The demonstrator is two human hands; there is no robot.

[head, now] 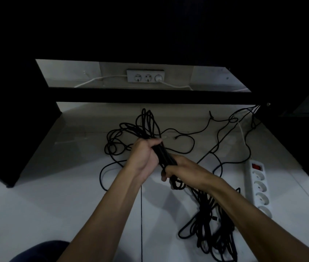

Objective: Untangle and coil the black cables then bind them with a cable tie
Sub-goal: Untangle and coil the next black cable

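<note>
A gathered bundle of black cables [164, 155] runs diagonally between both hands above the pale floor. My left hand [144, 156] grips the bundle's upper part, fingers curled round it. My right hand [183, 171] grips the lower part just below. Beyond my left hand, loose loops of black cable [142, 127] spread over the floor. A thick tangle of black cable [212, 233] lies under my right forearm. One thin black strand [141, 224] hangs straight down between my arms. No cable tie is visible.
A white power strip [258, 186] with a red switch lies at the right. Thin black wires [231, 129] trail to the dark furniture [291, 138] at the right. A wall socket panel [145, 76] with white cords sits behind a dark shelf bar [149, 96]. My knee [42, 251] shows bottom left.
</note>
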